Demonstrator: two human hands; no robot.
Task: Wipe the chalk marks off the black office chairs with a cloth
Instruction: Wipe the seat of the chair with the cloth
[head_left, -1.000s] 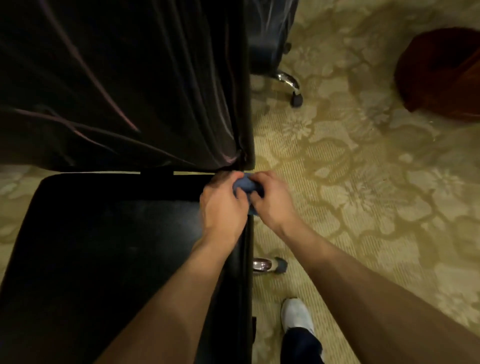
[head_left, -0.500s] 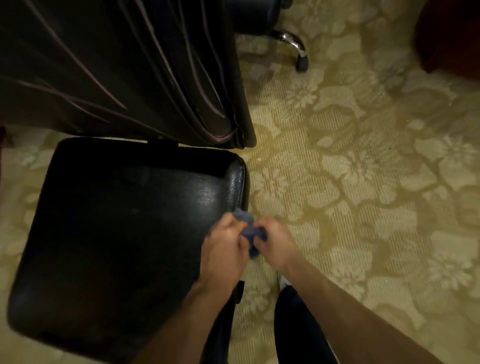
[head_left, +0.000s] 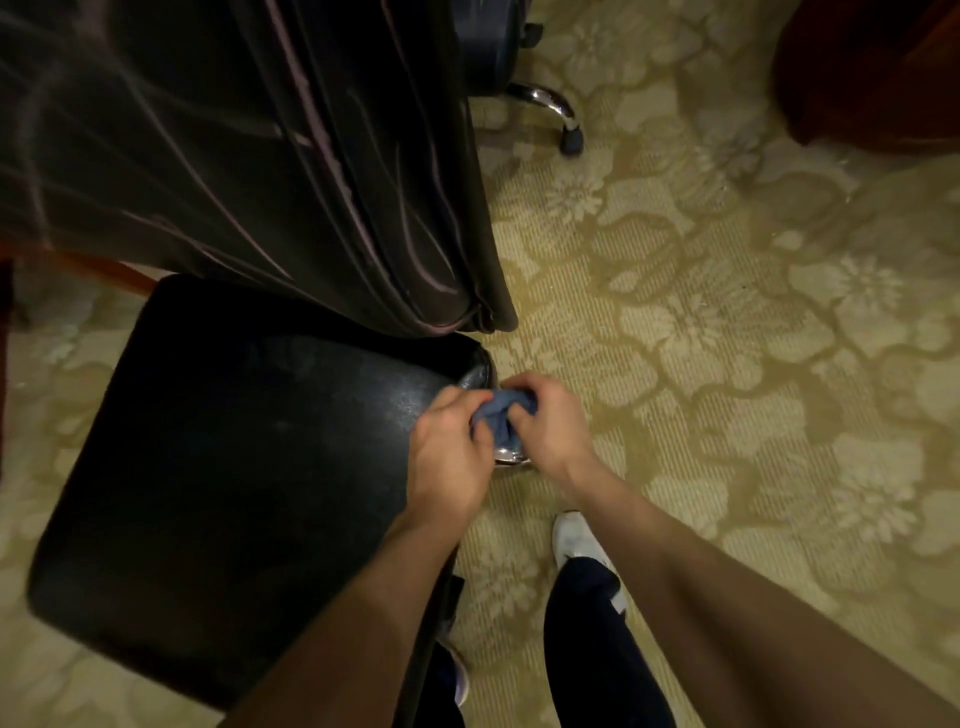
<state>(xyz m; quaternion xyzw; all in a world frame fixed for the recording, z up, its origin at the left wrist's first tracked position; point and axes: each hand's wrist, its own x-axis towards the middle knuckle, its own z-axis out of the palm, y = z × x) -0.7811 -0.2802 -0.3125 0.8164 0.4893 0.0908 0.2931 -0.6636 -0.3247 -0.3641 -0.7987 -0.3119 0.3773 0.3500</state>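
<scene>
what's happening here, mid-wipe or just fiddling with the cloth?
A person stands beside a black chair seat, gripping a bunched blue cloth in both hands: left hand and right hand pinch it between them at the seat's right edge. The cloth is held up, not pressed flat on the seat, so no wiping stroke is under way. No chalk marks show clearly on the seat in this dim view.

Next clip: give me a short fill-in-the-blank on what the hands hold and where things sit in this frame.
1. Both the left hand and the right hand grip a bunched cloth whose colour is ____.
2. The hands work at the ____ edge of the black chair seat, as the person sees it.
3. The floor is covered by a carpet with a ____ pattern.
4. The shoe near the right forearm is ____.

Missing words: blue; right; floral; white
</scene>
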